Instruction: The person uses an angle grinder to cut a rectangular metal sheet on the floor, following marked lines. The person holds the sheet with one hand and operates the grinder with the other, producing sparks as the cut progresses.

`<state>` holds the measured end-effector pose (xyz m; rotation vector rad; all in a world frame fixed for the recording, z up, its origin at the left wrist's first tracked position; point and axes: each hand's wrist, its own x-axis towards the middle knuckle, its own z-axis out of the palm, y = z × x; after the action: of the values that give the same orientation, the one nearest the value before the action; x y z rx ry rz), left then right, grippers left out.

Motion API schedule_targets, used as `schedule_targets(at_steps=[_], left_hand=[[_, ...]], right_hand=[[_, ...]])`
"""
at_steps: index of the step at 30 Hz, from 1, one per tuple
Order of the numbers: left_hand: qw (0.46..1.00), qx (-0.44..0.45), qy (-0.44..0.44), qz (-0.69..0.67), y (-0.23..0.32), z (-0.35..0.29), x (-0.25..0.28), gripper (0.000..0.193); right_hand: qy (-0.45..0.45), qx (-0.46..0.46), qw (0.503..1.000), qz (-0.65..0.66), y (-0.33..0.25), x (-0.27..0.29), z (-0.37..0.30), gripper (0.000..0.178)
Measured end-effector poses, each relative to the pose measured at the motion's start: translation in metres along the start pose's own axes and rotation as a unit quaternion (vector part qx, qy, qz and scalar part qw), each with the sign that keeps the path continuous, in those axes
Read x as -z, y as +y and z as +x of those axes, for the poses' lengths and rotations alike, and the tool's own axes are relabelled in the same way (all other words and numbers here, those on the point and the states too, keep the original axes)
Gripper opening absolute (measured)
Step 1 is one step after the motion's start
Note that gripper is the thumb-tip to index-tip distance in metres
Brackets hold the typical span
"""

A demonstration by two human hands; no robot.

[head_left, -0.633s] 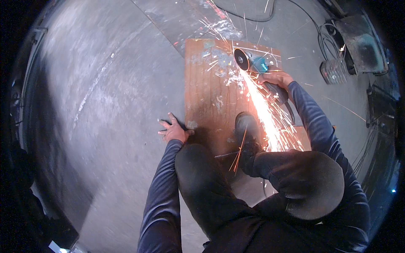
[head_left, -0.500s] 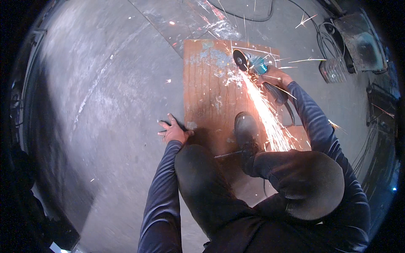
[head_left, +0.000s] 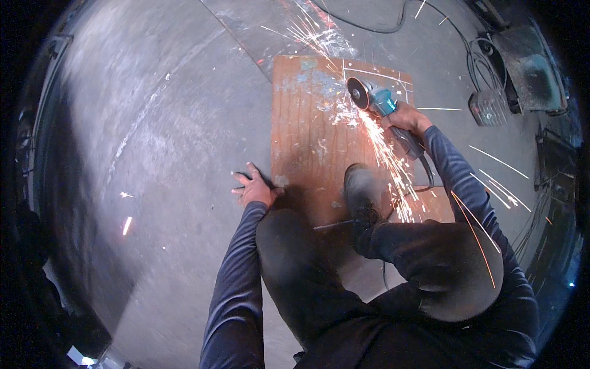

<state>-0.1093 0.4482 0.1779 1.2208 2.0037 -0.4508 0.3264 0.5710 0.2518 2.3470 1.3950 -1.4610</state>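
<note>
My right hand (head_left: 407,119) is wrapped round the body of a teal and black angle grinder (head_left: 384,101). Its dark disc (head_left: 357,93) meets a worn reddish-brown sheet (head_left: 304,135) near a white marked line at the far end. Orange sparks (head_left: 390,160) stream from the disc back toward my right leg. My left hand (head_left: 255,189) rests with fingers spread at the sheet's left edge, its thumb at the border and the other fingers over the floor. A dark boot (head_left: 361,187) on my right foot presses on the sheet.
A black cable (head_left: 393,26) runs across the floor at the far side toward a coiled cable (head_left: 485,67). At the far right stand a ribbed, clear-looking object (head_left: 488,109) and a worn metal box (head_left: 531,67). Sparks also scatter past my right forearm.
The spark stream has thinned, and the grinder appears slightly lower and farther right in the picture. The whole view has shifted a little. My left hand keeps its place by the sheet's edge.
</note>
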Motion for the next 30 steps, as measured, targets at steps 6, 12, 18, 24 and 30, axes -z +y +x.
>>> schedule_targets(at_steps=[6, 12, 18, 24, 30], left_hand=[[1.000, 0.018, -0.003, 0.011, -0.001, 0.004, -0.003, 0.140], [1.000, 0.018, -0.011, 0.006, -0.002, 0.003, 0.000, 0.140], [1.000, 0.013, -0.010, 0.010, 0.003, 0.004, -0.001, 0.138], [1.000, 0.022, -0.017, 0.010, 0.002, 0.002, 0.001, 0.139], [1.000, 0.019, -0.020, 0.002, 0.006, 0.001, 0.002, 0.140]], right_hand=[[0.011, -0.016, 0.999, -0.046, -0.007, -0.004, -0.002, 0.066], [0.017, -0.003, 0.998, -0.065, 0.004, -0.005, 0.016, 0.069], [0.029, 0.000, 0.998, -0.049, -0.005, 0.005, 0.011, 0.063], [0.023, -0.014, 0.999, -0.030, -0.029, 0.004, -0.009, 0.061], [0.049, -0.045, 0.997, -0.049, -0.023, 0.005, 0.000, 0.059]])
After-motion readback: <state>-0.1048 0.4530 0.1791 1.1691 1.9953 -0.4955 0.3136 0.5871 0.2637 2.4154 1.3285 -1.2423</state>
